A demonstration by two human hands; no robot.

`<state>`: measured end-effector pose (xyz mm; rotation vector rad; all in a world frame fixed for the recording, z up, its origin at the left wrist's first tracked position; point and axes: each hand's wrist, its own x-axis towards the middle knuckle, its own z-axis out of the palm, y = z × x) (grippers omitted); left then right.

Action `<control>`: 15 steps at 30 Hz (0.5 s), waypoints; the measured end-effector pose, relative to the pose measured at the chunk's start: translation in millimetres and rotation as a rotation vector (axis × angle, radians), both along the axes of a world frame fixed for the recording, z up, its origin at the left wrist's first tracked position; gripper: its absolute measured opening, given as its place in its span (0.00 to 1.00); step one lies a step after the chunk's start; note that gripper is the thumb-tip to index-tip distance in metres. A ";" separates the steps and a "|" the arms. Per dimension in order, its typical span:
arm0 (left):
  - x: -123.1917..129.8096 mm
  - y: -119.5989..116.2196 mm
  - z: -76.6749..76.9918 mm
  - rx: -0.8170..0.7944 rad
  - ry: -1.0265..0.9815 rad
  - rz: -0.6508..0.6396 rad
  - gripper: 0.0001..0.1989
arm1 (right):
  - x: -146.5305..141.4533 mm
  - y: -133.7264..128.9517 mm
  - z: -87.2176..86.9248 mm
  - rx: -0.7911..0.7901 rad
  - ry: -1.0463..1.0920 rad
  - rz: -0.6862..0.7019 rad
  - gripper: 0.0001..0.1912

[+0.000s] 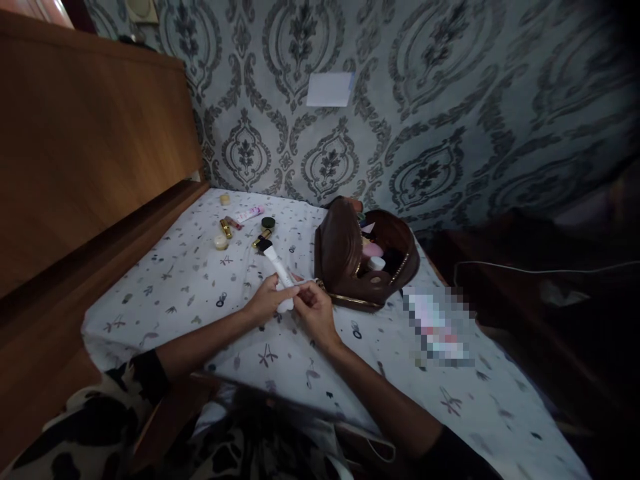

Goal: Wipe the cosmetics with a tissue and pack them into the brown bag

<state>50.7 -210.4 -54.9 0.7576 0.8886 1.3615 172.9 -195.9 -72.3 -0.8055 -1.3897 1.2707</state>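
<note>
A makeup brush [277, 263] with dark bristles and a white handle points up and left over the printed cloth. My left hand [270, 300] is closed around its handle, thumb across the front. Fingers bent, my right hand [317, 313] pinches at the handle's right side; its fingertips are partly hidden. Just right of my hands stands an unzipped brown makeup bag [340, 250]. Inside it show a pink item [373, 250], a white-capped jar [376, 264] and other things I cannot make out. Beyond the bristles lies a gold-and-black tube [262, 237].
Toward the back left lie a pink-and-white tube [249, 214], a gold tube [226, 229], a small cream jar [221, 242] and a dark round lid [268, 223]. A blurred-out item [437, 327] lies right. Wooden furniture [100, 133] borders the left; patterned wall stands behind.
</note>
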 end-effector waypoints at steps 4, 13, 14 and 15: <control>-3.4 6.0 -2.4 -0.041 -0.007 0.075 0.23 | -2.7 -4.7 1.8 0.085 -0.140 0.022 0.08; -31.4 21.4 14.7 -0.057 -0.199 0.212 0.28 | -0.8 -12.6 5.6 0.089 -0.319 0.085 0.07; -34.1 22.4 16.7 -0.060 -0.244 0.211 0.28 | -1.6 -12.0 6.2 0.075 -0.305 0.087 0.07; -36.7 23.3 18.5 -0.060 -0.282 0.208 0.28 | -2.2 -11.1 6.6 0.050 -0.287 0.097 0.08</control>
